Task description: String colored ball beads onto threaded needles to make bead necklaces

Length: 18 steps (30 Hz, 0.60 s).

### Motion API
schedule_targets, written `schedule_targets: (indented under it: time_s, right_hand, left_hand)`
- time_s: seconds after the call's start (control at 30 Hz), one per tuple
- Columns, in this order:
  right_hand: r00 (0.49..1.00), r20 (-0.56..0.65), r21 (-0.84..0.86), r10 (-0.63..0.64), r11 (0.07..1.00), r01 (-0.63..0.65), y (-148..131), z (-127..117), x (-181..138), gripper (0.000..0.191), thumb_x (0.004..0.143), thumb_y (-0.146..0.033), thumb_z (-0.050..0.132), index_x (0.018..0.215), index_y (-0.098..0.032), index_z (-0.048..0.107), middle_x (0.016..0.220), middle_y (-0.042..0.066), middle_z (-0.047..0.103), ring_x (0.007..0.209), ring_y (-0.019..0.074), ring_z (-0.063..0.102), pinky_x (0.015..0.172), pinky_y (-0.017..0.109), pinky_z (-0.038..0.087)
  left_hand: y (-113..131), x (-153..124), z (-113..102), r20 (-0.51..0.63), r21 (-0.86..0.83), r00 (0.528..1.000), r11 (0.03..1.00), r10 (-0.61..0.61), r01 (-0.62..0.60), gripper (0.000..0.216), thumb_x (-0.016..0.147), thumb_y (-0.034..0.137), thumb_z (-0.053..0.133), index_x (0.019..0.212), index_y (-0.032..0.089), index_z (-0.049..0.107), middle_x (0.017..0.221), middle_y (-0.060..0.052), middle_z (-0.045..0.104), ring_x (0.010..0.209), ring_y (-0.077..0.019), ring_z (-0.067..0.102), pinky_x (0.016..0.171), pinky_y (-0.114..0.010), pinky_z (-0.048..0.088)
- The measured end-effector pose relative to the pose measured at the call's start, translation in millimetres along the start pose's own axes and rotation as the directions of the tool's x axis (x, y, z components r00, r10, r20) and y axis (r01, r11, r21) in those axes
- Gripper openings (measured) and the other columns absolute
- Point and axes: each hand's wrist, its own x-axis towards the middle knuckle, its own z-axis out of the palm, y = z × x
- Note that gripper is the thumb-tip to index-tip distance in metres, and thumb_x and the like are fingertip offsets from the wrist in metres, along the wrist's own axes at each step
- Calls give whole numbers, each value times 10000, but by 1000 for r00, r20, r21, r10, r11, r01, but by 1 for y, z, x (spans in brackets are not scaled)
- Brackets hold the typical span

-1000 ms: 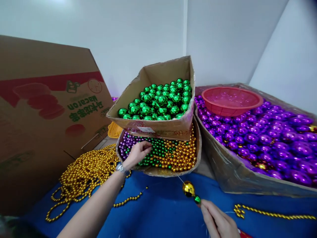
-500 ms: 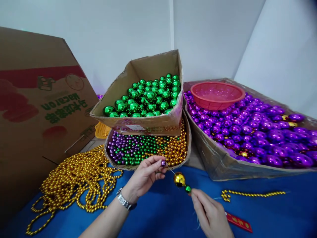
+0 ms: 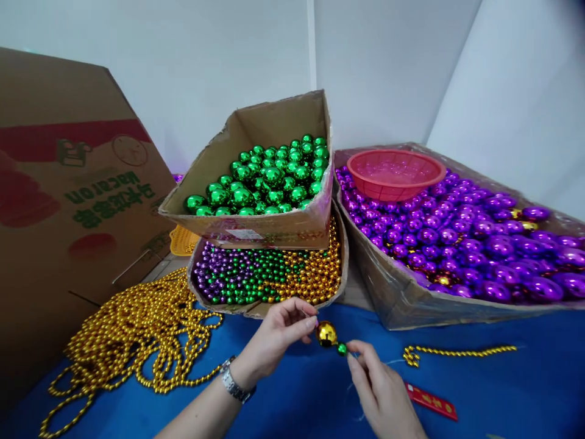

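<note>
A large gold bead (image 3: 326, 334) and a small green bead (image 3: 342, 349) sit side by side on a thin string between my hands. My left hand (image 3: 284, 332), with a watch at its wrist, pinches a small purple bead (image 3: 316, 321) against the gold bead; fingers hide most of the purple one. My right hand (image 3: 377, 381) is closed at the green bead, finger and thumb pinching the string beside it. Loose pale string ends hang by the right hand. Just beyond the left hand stands a low box (image 3: 343, 286) of small purple, green and gold beads.
A carton (image 3: 256, 228) of green balls rests over the low box. To the right is a big box (image 3: 388, 305) of purple balls with a red basket (image 3: 397, 177) on top. Gold bead strands (image 3: 137, 329), a short gold strand (image 3: 466, 351) and a red tag (image 3: 432, 402) lie on blue cloth.
My left hand has slid the purple bead along the string to the gold bead, closing the gap. The view has shifted slightly; my right hand keeps its pinch by the green bead.
</note>
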Motion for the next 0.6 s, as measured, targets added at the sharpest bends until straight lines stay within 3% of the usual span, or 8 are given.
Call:
schedule_targets:
  time_s: [0.1,0.3,0.6]
  right_hand:
    - [988,55,149,142,978,-148,-4,-3,-3,294,963,-393,307,1094,-223,507,695,1,638,626,152,658,559,207,502]
    - [928,212,315,307,877,-362,5,-10,-7,390,941,-473,344,1189,-201,474,908,67,689,802,176,683,747,286,519]
    - [919,240,554,313,733,-394,17,-11,-20,395,946,-453,390,1207,-165,461,888,81,688,788,182,689,710,320,541]
  left_hand:
    - [-6,2,6,-31,-24,1000,1000,-6,5,201,725,273,718,867,146,651,782,-22,617,683,-118,561,585,-217,463]
    - [-9,5,19,23,-1,999,1000,-24,24,195,781,297,661,886,135,681,856,-65,653,716,-134,577,615,-227,464]
    - [-24,11,37,22,41,1000,999,7,-8,201,792,329,641,847,143,695,793,-53,651,688,-142,570,647,-247,459]
